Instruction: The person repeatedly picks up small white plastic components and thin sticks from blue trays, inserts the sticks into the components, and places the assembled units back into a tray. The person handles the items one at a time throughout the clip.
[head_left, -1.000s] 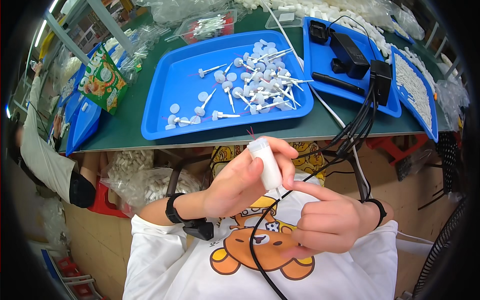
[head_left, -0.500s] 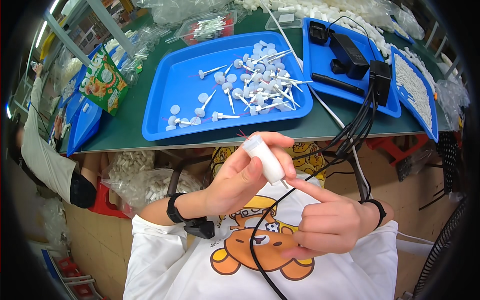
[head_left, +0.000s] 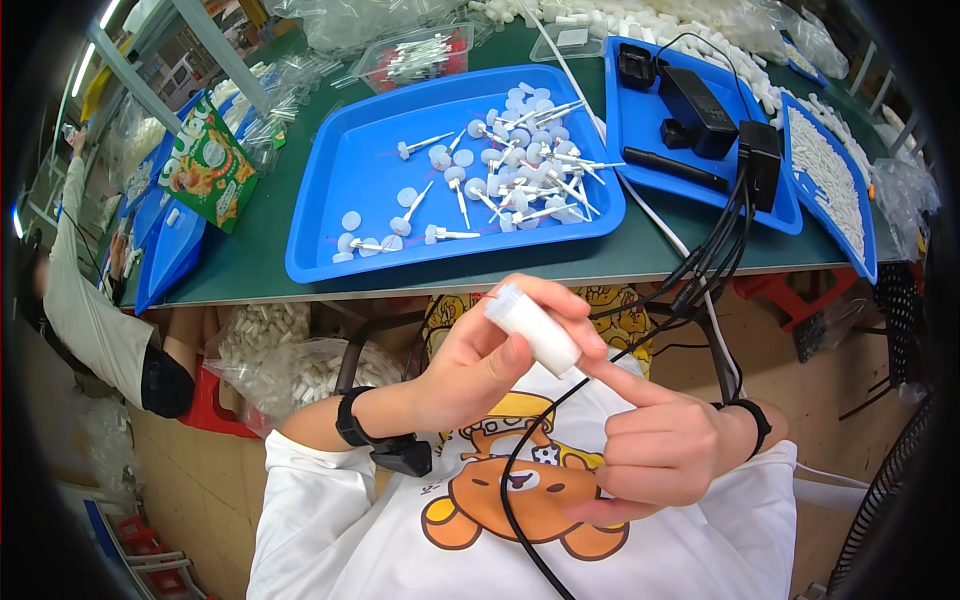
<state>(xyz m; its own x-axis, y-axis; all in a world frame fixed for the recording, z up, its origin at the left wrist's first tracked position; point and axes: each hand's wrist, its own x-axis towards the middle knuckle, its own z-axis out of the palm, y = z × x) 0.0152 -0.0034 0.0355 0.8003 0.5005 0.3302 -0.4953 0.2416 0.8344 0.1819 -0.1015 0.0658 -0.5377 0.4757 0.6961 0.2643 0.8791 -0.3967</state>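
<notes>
tube (head_left: 535, 328) tips from near upright to slanting, cap end swinging up-left | left hand (head_left: 485, 360) rolls it over between the fingers (head_left: 560, 300) | right hand (head_left: 655, 450) forefinger now meets tube's lower end

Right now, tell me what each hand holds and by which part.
The left hand holds a small white tube around its lower half. The right hand only touches the tube's lower end with its forefinger.

white tube (head_left: 535, 328) partly hidden by fingers (head_left: 560, 305)
</notes>
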